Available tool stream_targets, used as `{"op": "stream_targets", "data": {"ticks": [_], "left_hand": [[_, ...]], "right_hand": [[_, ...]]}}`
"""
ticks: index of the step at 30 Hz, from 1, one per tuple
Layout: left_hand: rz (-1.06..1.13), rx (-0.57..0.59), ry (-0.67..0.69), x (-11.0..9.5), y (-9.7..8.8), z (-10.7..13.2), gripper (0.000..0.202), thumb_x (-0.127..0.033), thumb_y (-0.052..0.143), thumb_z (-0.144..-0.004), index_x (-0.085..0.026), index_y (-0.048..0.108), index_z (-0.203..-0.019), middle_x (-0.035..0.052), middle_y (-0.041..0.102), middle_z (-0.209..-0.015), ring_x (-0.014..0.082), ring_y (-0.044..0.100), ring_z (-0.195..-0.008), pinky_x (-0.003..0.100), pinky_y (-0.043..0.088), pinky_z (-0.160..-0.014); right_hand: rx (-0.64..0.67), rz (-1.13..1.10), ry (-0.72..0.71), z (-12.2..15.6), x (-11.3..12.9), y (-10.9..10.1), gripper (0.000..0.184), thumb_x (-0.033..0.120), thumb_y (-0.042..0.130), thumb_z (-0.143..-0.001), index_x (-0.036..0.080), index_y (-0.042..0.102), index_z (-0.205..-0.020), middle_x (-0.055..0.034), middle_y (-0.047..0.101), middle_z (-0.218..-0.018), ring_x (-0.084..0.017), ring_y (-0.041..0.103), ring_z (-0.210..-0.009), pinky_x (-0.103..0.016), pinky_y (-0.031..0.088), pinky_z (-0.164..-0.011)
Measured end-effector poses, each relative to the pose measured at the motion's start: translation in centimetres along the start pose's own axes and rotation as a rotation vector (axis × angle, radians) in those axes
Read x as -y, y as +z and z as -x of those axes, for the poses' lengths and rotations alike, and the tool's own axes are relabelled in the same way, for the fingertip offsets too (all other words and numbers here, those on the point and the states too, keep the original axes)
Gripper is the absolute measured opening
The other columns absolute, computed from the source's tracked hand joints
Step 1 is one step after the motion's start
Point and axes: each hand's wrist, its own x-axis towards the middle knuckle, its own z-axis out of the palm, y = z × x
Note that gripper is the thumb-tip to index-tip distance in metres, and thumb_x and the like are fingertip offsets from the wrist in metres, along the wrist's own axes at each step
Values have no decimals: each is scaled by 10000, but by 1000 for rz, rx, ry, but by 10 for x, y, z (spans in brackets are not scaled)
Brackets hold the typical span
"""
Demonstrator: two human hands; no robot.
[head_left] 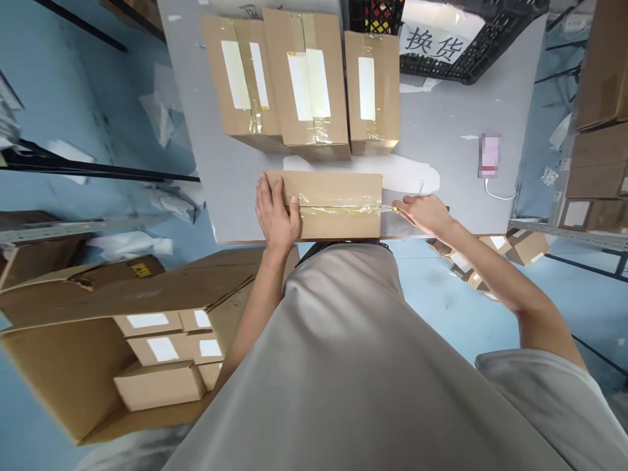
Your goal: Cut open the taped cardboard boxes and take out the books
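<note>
Head view: left hand [279, 217], unclenched, lies on taped carton [341, 190], likely steadying it; right hand [420, 213] grasps slim tool [387, 207], aimed at carton's end

Beyond the fingers [403, 203] of the right hand [426, 213], toward the far edge, a white sheet [434, 29] on a black crate [461, 73] bears large handwritten black characters: 换货. Past the fingers of the left hand [277, 219], white labels [318, 85] on three taped cartons [336, 98] show no readable print. Nearer the body and left of those fingers, yellow lettering [140, 269] on a dark brown flap [118, 273] is too unclear to read.
</note>
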Motion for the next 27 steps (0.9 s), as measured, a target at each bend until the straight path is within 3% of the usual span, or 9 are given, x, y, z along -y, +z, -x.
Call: {"op": "stream_targets", "data": {"ticks": [3,6,9,13,17,21,24,27], "left_hand": [[-5,7,-8,10,-6,-4,771,-703,585,-1083,-285,529,-1729,132,283,-1922,406,152,-1815,680,90,-1469],[-4,-4,-6,25,-21,-11,789,-751,560,-1074,-286,558,-1711,132,326,-1903,408,181,-1807,675,95,-1470],[-4,-17,-10,40,-37,-17,815,-796,533,-1067,-279,575,-1696,148,366,-1875,403,245,-1786,659,145,-1467],[-5,-47,-17,58,-48,-20,854,-837,471,-1067,-254,591,-1679,192,449,-1794,395,383,-1719,616,263,-1444],[-5,-139,-54,80,-50,-16,873,-858,438,-1066,-234,610,-1652,214,593,-1608,383,545,-1586,587,394,-1385],[17,-182,-95,97,-45,-14,892,-879,392,-1071,-220,608,-1631,218,648,-1528,366,617,-1501,570,471,-1320],[105,-124,-124,98,-26,-17,923,-907,364,-1059,-231,574,-1651,214,631,-1602,350,597,-1538,549,445,-1340],[252,38,-210,85,9,-21,941,-898,390,-1051,-238,489,-1715,207,584,-1702,354,552,-1605,542,388,-1382]], "right_hand": [[-122,-148,5,-5,-14,24,396,411,464,-1200,226,760,-1387,-134,845,-1206,-268,781,-963,-321,412,-756],[-329,-463,134,-18,-17,59,416,549,614,-1095,190,806,-1184,-137,851,-1154,-257,770,-941,-326,497,-789],[-449,-937,340,-43,4,93,539,718,689,-970,188,775,-1019,-87,816,-947,-221,714,-795,-318,548,-707],[-394,-1398,477,-76,53,114,587,790,784,-825,218,723,-943,31,684,-675,-162,589,-601,-292,533,-592],[-446,-1548,444,-89,91,106,548,774,757,-866,228,713,-871,48,613,-526,-161,595,-557,-282,540,-625],[-560,-1558,487,-79,105,80,584,781,805,-823,207,737,-910,53,610,-518,-163,609,-527,-275,521,-590],[-639,-1442,533,-56,102,54,605,795,820,-816,200,737,-889,46,621,-556,-169,629,-535,-277,509,-572],[-727,-1257,591,-26,95,25,587,774,809,-858,193,749,-908,33,650,-624,-177,637,-562,-280,486,-570]]}}
